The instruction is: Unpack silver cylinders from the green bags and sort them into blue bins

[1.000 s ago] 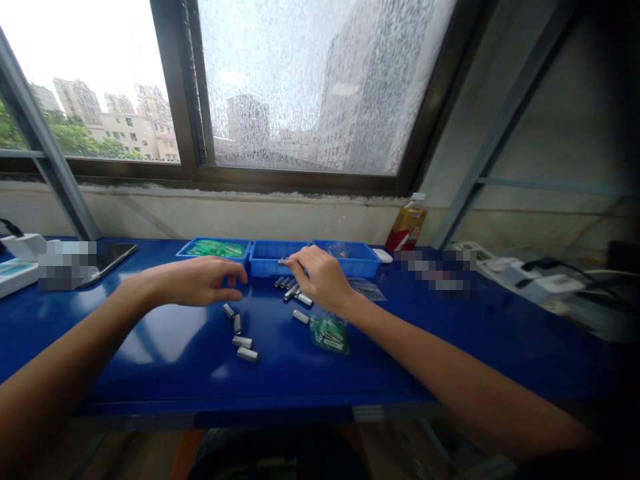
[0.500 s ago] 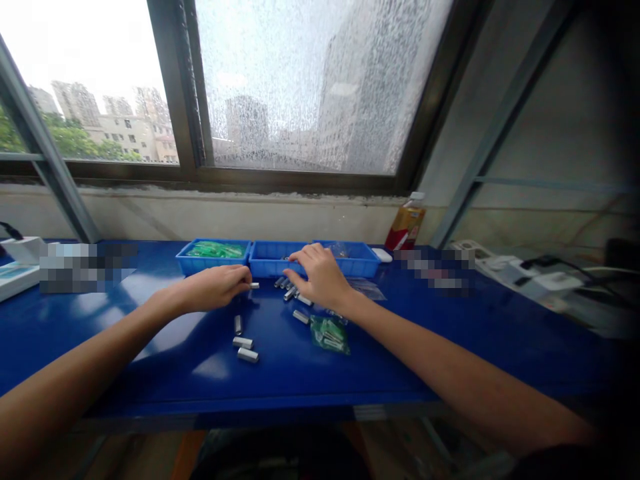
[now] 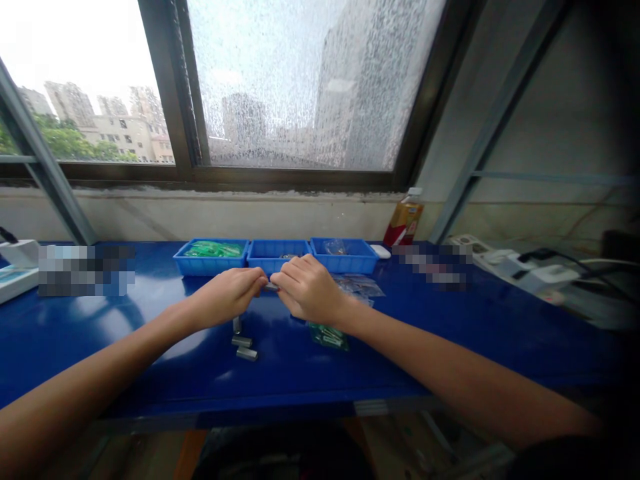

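Observation:
Between my two hands is a small metal cylinder point(image 3: 271, 287). My left hand point(image 3: 235, 293) pinches its left end. The fingers of my right hand point(image 3: 310, 290) are closed at its right end; whether they hold a further small part is hidden. Nearer to me, three metal cylinders lie on the blue table: one upright in view point(image 3: 237, 325), one below it point(image 3: 242, 341) and one lowest point(image 3: 247, 355). A green bag of metal parts point(image 3: 329, 337) lies partly under my right wrist.
Behind my hands stand a blue bin with green packets point(image 3: 185, 270), a middle blue bin point(image 3: 260, 264) and a right blue bin point(image 3: 363, 265). Clear bags point(image 3: 363, 287) lie before them. A bottle point(image 3: 404, 219) and power strips point(image 3: 530, 273) are at the right.
My right hand has moved left and down, and its fingers have closed at the metal cylinder. My left hand has moved slightly right, towards it, still pinching the cylinder.

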Motion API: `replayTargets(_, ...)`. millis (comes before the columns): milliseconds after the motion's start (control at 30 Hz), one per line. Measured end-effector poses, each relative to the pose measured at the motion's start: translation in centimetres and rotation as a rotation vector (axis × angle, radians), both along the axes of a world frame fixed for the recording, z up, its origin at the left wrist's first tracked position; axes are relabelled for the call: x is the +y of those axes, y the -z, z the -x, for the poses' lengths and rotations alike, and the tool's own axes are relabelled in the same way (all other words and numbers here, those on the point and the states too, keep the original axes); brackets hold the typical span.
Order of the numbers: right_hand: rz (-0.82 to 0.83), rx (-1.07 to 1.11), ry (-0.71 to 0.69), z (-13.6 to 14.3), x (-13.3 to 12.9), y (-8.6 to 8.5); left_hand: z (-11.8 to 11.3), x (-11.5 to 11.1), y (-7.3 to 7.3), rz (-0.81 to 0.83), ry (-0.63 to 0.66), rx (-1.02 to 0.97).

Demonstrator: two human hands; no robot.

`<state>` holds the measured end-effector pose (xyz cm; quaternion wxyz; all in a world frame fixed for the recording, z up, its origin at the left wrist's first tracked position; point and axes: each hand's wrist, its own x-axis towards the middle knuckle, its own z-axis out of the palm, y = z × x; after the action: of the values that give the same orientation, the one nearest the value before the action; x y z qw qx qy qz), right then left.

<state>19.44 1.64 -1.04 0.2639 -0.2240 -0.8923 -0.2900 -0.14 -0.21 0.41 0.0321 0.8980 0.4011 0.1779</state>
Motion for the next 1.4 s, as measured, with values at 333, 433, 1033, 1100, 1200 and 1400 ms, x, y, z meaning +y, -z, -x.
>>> replayTargets(333, 0.007, 0.028, 0.029, 0.4, -0.8, -0.2, -0.6, -0.4, -0.3, 0.021, -0.110, -0.038)
replayTargets(433, 0.062, 0.070, 0.022, 0.4, -0.8, -0.2, -0.5, -0.5, -0.3, 0.009, -0.064, -0.073)
replayTargets(1033, 0.308, 0.261, -0.040, 0.4, -0.8, 0.1, -0.6, -1.2, -0.5, -0.065, -0.054, -0.121)
replayTargets(1100, 0.267, 0.223, -0.042, 0.4, -0.7, 0.2, -0.6, -1.3, -0.6, -0.064, -0.060, -0.093)
replayTargets(1200, 0.215, 0.202, -0.038, 0.4, -0.8, 0.2, -0.6, -1.5, -0.7, -0.085, -0.077, -0.049)
replayTargets(1400, 0.170, 0.217, -0.034, 0.5, -1.3, -0.1, -0.7, -1.5, -1.4, -0.066, -0.107, -0.008)
